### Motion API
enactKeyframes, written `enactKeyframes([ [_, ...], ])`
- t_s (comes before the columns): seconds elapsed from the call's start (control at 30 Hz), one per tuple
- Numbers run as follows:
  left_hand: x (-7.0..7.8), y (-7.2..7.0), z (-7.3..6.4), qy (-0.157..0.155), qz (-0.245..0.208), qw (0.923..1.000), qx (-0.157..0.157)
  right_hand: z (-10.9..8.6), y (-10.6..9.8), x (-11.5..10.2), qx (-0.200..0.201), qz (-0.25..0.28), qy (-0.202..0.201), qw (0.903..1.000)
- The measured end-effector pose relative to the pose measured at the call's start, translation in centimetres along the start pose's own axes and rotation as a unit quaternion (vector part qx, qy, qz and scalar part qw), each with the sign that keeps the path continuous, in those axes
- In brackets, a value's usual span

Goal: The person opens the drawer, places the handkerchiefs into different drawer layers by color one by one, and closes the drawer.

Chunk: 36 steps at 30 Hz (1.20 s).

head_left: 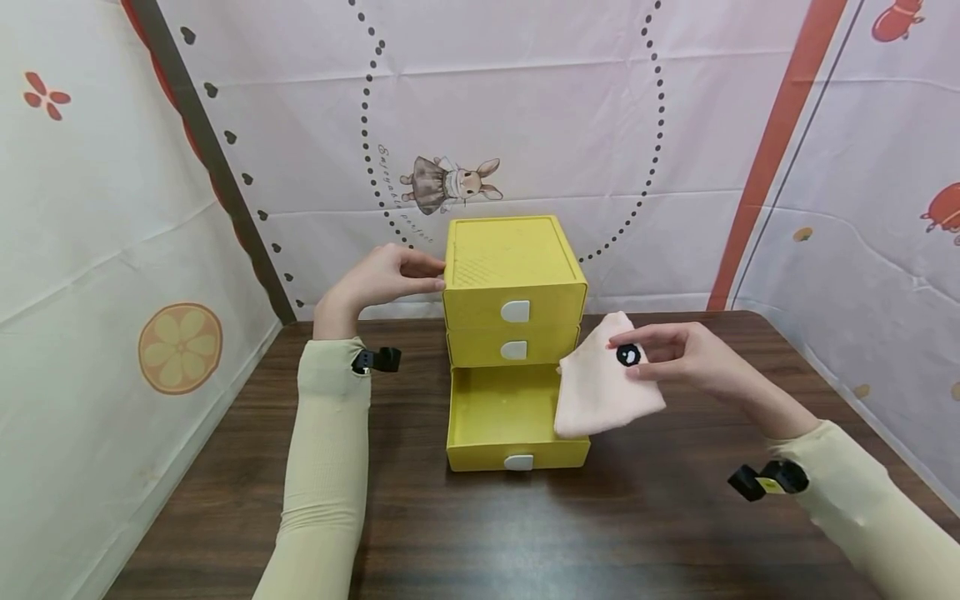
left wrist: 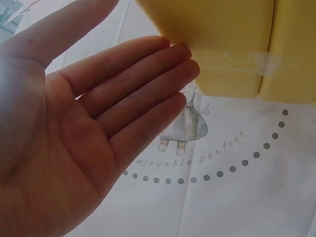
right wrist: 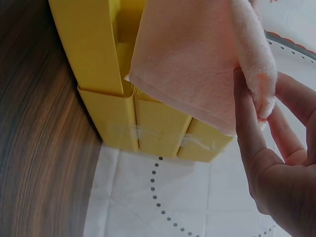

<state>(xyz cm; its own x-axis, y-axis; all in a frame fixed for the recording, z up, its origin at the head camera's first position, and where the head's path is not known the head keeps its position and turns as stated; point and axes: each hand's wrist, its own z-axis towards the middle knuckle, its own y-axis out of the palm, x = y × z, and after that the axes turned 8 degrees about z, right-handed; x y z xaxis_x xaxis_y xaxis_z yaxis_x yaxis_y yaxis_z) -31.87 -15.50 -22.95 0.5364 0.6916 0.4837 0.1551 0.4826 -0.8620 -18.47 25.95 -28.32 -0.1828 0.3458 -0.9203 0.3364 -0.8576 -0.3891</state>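
Observation:
A yellow three-drawer storage box [head_left: 516, 250] stands on the table, its bottom drawer [head_left: 504, 408] pulled out and bare inside. My left hand [head_left: 378, 279] touches the box's upper left side with its fingertips. In the left wrist view the fingers of that hand [left wrist: 94, 118] lie straight against the yellow wall. A pale pink cloth [head_left: 600, 387] with a round black-and-white patch hangs from my right hand [head_left: 686, 354], pinched between thumb and fingers. The cloth [right wrist: 192, 59] hangs at the open drawer's right side, overlapping its front right corner in the head view.
The dark wooden table [head_left: 465, 542] stretches out around the box. Behind it hangs a white printed cloth backdrop [head_left: 517, 125] with a rabbit drawing and dotted lines. White tabs mark the drawer fronts, the upper two of which are pushed in.

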Motion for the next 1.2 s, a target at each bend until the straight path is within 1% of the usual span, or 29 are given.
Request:
enactKeyframes([
  [0.23,0.0,0.0,0.0,0.001,0.0,1.0,0.0,0.9,1.1,0.0,-0.003,-0.002,-0.009,1.0],
  [0.33,0.1,0.0,0.0,0.002,0.0,1.0,0.0,1.4,1.7,0.2,-0.014,0.016,-0.013,0.9997],
  [0.47,0.0,0.1,0.1,0.001,0.001,1.0,0.0,2.0,2.4,0.5,-0.026,0.028,-0.02,0.9991],
  [0.57,0.0,0.1,0.0,0.0,0.0,1.0,-0.001,2.5,2.9,0.8,-0.026,0.026,-0.023,0.9991],
  [0.63,0.0,0.1,0.0,0.0,0.0,1.0,-0.001,2.8,3.3,0.9,-0.024,0.029,-0.019,0.9991],
  [0.83,0.2,0.0,-0.1,0.004,-0.004,1.0,0.0,3.6,4.3,1.1,-0.017,0.06,-0.011,0.998],
  [0.9,0.1,0.0,0.0,0.004,-0.003,1.0,0.001,3.9,4.6,1.2,-0.019,0.062,-0.016,0.9978],
  [1.07,0.0,0.0,0.1,0.001,-0.004,1.0,-0.001,4.5,5.2,1.7,-0.024,0.047,-0.036,0.998],
  [1.2,0.0,0.0,0.1,0.0,-0.004,1.0,-0.001,5.0,5.7,2.0,-0.027,0.054,-0.048,0.997],
])
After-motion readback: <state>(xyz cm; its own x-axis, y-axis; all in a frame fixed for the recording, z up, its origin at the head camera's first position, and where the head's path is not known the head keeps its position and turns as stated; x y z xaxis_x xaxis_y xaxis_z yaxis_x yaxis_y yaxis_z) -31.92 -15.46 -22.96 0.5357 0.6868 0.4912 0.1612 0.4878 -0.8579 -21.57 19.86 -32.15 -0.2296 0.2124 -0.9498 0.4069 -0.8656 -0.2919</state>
